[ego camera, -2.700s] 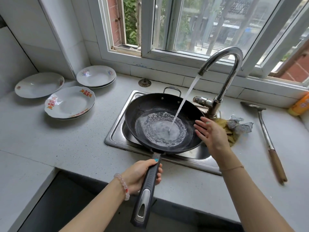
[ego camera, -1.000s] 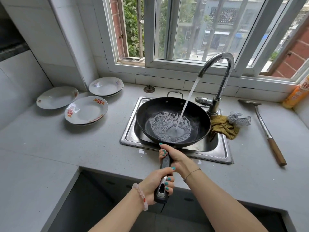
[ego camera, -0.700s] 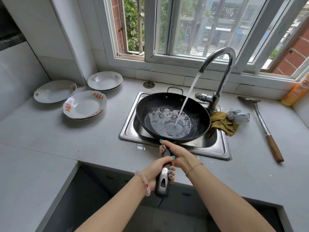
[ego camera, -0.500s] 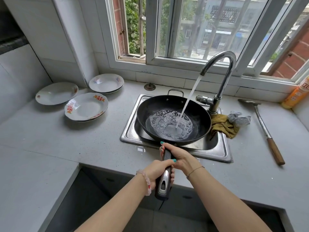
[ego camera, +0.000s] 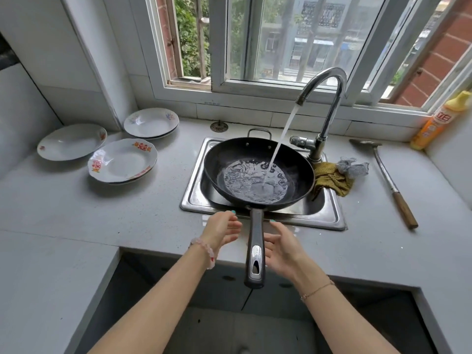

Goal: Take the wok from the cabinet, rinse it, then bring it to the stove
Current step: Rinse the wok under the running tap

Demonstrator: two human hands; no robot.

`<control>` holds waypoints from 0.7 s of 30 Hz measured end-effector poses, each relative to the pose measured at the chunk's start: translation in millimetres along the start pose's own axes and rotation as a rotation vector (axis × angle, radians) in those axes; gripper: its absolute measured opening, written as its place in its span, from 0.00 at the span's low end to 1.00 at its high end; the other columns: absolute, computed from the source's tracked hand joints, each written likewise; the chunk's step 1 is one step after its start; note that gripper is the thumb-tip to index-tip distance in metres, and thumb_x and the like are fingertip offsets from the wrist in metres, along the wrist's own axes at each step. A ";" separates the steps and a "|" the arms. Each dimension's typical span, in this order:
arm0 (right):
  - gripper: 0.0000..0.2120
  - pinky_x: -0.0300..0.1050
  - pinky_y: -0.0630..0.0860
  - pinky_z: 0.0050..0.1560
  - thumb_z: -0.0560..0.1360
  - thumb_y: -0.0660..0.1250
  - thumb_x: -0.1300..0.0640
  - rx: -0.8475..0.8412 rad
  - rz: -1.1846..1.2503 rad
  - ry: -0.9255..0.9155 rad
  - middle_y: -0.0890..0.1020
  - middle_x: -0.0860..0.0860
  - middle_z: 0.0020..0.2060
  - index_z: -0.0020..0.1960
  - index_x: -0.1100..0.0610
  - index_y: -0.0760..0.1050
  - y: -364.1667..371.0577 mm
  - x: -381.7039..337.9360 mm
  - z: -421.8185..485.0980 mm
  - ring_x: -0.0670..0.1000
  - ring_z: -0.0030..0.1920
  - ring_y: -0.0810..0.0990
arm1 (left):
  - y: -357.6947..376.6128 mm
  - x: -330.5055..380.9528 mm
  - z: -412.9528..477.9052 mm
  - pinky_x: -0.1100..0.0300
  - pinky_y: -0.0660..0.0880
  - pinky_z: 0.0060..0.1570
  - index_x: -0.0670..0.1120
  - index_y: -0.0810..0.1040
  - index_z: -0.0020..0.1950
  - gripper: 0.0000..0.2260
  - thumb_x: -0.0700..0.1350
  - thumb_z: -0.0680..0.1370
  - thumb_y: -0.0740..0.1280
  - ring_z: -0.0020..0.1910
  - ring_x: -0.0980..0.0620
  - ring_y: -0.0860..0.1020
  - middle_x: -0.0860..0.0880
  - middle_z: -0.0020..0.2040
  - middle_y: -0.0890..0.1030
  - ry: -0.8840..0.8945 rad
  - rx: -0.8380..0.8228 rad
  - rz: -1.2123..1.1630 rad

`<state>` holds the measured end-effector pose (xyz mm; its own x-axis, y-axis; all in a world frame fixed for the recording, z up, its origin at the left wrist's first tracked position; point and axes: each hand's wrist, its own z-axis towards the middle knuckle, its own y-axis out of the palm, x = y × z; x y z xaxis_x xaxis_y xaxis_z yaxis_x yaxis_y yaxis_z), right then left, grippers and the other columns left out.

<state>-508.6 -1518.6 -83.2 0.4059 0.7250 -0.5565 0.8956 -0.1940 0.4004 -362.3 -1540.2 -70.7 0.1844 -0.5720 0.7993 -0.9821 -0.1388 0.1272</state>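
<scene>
The rinse is in hand: the wok (ego camera: 222,159) sits across the steel sink (ego camera: 194,198), with faucet (ego camera: 329,98) water pooling inside. The left hand (ego camera: 222,231) and right hand (ego camera: 281,247) flank its handle (ego camera: 255,251), fingers loosely spread and holding nothing. Next, probably, comes gripping the handle and tipping out the water. No stove shows, and the wok hides most of the basin.

Left hand (ego camera: 222,232) and right hand (ego camera: 282,249) hover, palms facing, fingers relaxed.

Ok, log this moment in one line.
phase: rinse | wok on sink | faucet running | left hand open | right hand open | handle ungripped
</scene>
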 end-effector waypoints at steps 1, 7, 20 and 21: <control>0.23 0.46 0.75 0.38 0.78 0.57 0.46 0.018 -0.027 0.006 0.78 0.59 0.41 0.54 0.67 0.72 0.3 4.1 -7.6 0.54 0.39 0.78 | 4.1 0.5 4.5 0.60 0.73 0.40 0.41 0.73 0.43 0.07 0.41 0.80 0.59 0.38 0.51 0.74 0.46 0.38 0.77 0.013 -0.001 0.031; 0.12 0.45 0.80 0.40 0.75 0.66 0.53 -0.139 -0.013 0.074 0.79 0.56 0.37 0.48 0.63 0.74 11.6 26.8 -44.7 0.53 0.37 0.79 | 14.5 -9.5 19.3 0.59 0.75 0.43 0.42 0.76 0.43 0.09 0.45 0.79 0.61 0.41 0.51 0.77 0.46 0.40 0.78 -0.134 -0.238 0.004; 0.04 0.33 0.61 0.16 0.76 0.59 0.65 -0.064 0.201 0.044 0.66 0.49 0.22 0.44 0.60 0.66 26.5 43.6 -35.2 0.43 0.18 0.63 | 33.7 -10.2 38.7 0.63 0.79 0.32 0.39 0.72 0.41 0.11 0.42 0.80 0.59 0.28 0.53 0.78 0.46 0.30 0.78 -0.446 -0.498 -0.296; 0.04 0.33 0.61 0.16 0.76 0.59 0.66 -0.048 0.167 0.038 0.66 0.49 0.23 0.44 0.60 0.66 26.8 44.5 -33.5 0.43 0.18 0.63 | 37.7 -10.5 39.0 0.65 0.77 0.28 0.40 0.71 0.39 0.11 0.41 0.80 0.58 0.24 0.54 0.76 0.47 0.28 0.76 -0.451 -0.486 -0.338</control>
<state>-472.7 -1469.4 -72.9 0.5401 0.7099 -0.4521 0.8064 -0.2827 0.5194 -399.8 -1570.9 -97.2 0.3745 -0.8525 0.3647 -0.7558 -0.0529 0.6527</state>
